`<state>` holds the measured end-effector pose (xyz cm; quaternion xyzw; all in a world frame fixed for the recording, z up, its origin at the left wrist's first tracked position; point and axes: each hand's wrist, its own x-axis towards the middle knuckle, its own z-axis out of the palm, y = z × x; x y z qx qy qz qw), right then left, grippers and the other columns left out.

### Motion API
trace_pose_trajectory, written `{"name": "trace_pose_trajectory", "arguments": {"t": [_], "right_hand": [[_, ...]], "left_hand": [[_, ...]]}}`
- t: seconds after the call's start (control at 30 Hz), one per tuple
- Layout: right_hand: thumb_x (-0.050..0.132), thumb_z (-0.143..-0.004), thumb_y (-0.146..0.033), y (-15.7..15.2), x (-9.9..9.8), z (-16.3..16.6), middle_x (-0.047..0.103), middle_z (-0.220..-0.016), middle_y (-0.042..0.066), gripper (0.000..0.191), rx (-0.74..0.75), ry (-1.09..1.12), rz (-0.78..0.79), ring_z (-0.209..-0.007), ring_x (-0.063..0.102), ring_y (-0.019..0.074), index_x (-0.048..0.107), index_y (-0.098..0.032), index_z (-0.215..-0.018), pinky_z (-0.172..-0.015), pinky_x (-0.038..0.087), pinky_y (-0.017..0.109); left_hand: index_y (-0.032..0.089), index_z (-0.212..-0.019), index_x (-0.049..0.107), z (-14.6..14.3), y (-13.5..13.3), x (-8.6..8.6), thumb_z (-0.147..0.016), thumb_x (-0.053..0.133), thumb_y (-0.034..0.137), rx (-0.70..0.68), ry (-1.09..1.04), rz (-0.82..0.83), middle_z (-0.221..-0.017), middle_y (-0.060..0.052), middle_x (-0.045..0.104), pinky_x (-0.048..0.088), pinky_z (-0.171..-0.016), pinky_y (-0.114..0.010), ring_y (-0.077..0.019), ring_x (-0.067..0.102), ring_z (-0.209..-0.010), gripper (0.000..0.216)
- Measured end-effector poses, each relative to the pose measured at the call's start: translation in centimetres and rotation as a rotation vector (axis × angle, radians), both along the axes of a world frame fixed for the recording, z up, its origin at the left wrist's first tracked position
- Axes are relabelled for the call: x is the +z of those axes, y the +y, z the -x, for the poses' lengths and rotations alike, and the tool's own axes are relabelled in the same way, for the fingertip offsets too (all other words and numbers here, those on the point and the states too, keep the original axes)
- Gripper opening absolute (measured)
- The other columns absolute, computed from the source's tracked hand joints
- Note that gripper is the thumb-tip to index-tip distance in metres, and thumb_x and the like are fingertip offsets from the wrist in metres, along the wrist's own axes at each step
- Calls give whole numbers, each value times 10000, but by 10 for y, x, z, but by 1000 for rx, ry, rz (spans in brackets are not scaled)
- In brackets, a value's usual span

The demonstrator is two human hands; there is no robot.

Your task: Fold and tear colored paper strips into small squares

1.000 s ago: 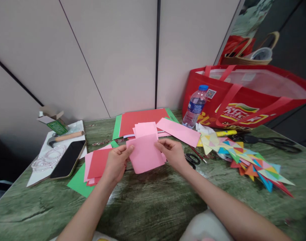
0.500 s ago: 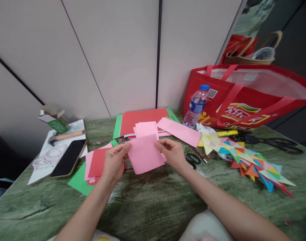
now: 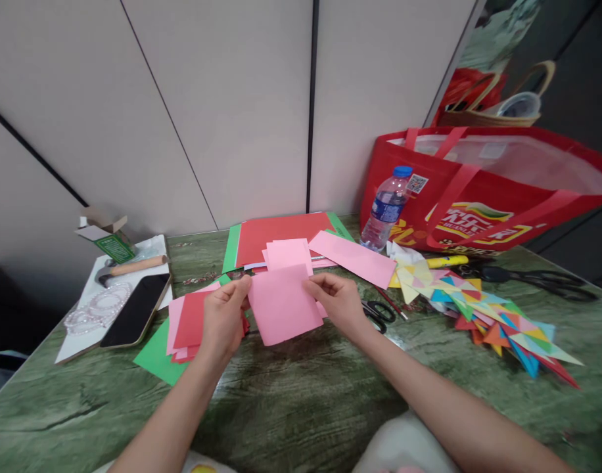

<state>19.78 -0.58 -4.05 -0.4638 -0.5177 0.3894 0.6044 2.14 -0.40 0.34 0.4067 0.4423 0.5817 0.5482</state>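
A square sheet of pink paper (image 3: 284, 307) is stretched between my two hands above the table. My left hand (image 3: 225, 311) pinches its upper left corner, and my right hand (image 3: 336, 299) pinches the upper right one. Behind it lie more pink paper pieces (image 3: 288, 253) and a long pink strip (image 3: 353, 257) on a stack of red sheets (image 3: 281, 235) and green sheets. Partly hidden by my left hand is a pile of red squares (image 3: 190, 320) and pink squares on a green sheet (image 3: 158, 355). Black-handled scissors (image 3: 381, 311) rest beside my right wrist.
To the left, a phone (image 3: 136, 310), a hammer (image 3: 138, 265), beaded strings (image 3: 96, 309) and a green box (image 3: 108, 240) sit together. On the right are folded colourful paper pieces (image 3: 498, 315), a water bottle (image 3: 386, 209), larger black scissors (image 3: 542, 279) and a red bag (image 3: 478, 197).
The pink square has tilted slightly and its lower edge sits a little lower. My left hand has shifted slightly left; both hands keep their pinch.
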Motion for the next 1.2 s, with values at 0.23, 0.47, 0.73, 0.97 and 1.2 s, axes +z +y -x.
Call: {"name": "trace_pose_trajectory", "arguments": {"t": [0.23,0.47,0.73,0.97,1.2], "right_hand": [[644,-659,-356,7,-4,-7,617,-612,10,193,-86,84,33,-537,481,118,656,-164,-681,-501,384,246],[682,-622,-327,11,-9,-7,580,-558,-13,172,-56,228,88,-495,439,90,658,-159,-646,-473,363,230],[700,-599,-328,10,-6,-7,582,-552,-14,196,-98,239,129,-468,424,80,669,-145,-663,-435,358,219],[708,-588,-318,11,-5,-9,579,-549,-22,196,-125,249,134,-466,427,72,664,-138,-655,-422,362,204],[706,-590,-308,8,2,-8,567,-536,-30,187,-102,255,126,-452,425,61,664,-136,-649,-397,369,188]], "left_hand": [[127,-576,640,-6,-3,-8,-555,736,424,-247,78,177,-519,4,581,419,-493,-205,-97,500,-485,312],[127,-531,629,-9,-6,-11,-561,741,358,-179,80,168,-466,15,575,380,-441,-188,-82,484,-437,259],[122,-625,654,-8,-5,-12,-585,733,360,-246,43,225,-553,-8,636,477,-473,-219,-112,564,-493,254],[87,-778,683,-8,-5,-11,-590,744,309,-368,92,267,-763,-84,707,553,-525,-275,-186,648,-635,298],[69,-749,677,-6,-3,-12,-583,751,277,-345,80,270,-749,-82,711,574,-528,-274,-198,665,-635,276]]}}
